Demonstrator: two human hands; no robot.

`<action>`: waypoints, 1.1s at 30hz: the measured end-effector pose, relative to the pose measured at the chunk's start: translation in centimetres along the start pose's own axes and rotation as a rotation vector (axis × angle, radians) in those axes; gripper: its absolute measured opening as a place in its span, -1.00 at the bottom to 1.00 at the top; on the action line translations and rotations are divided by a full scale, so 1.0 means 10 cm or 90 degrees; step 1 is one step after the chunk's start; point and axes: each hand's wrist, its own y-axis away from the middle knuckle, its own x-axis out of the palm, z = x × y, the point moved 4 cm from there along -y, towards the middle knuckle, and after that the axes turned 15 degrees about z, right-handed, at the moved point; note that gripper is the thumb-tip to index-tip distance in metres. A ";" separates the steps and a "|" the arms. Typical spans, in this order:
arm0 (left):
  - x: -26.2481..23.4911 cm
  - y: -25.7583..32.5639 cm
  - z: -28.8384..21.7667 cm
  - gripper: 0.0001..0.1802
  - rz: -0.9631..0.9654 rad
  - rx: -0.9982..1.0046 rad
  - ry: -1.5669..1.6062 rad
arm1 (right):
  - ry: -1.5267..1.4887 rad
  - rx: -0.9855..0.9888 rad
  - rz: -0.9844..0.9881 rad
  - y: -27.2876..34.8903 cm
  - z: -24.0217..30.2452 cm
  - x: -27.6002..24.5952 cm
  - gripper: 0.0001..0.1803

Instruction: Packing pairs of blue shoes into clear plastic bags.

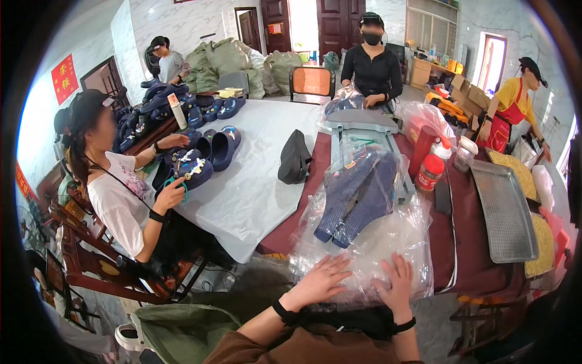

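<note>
Both my hands rest on a stack of see-through plastic bags (pixel 379 239) at the table's near edge. My left hand (pixel 321 280) lies flat on the film with its fingers spread. On the right side of the bags, my right hand (pixel 397 280) is also spread, holding nothing. Just beyond my fingers is a pair of navy clogs (pixel 357 197), soles up, with plastic film around them. Behind the clogs stands a grey frame-like device (pixel 364 121), with green scissors (pixel 364 141) seen within it.
A black pouch (pixel 295 159) sits on the white tablecloth (pixel 257 164). At left, a seated person handles navy clogs (pixel 197 167) with scissors. To the right are a red-labelled jar (pixel 430 173), a dark red cylinder (pixel 422 145) and a metal tray (pixel 503 209). Other people work farther back.
</note>
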 end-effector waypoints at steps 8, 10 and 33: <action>0.04 0.02 0.00 -0.45 0.032 -0.006 0.012 | -0.007 0.013 0.002 0.00 0.01 -0.01 -0.35; 0.08 0.02 0.01 -0.45 0.029 -0.011 0.016 | -0.008 0.010 0.002 0.02 0.00 0.01 -0.35; 0.16 0.03 0.09 -0.42 0.032 -0.005 0.025 | -0.015 0.002 0.000 -0.01 -0.01 0.04 -0.32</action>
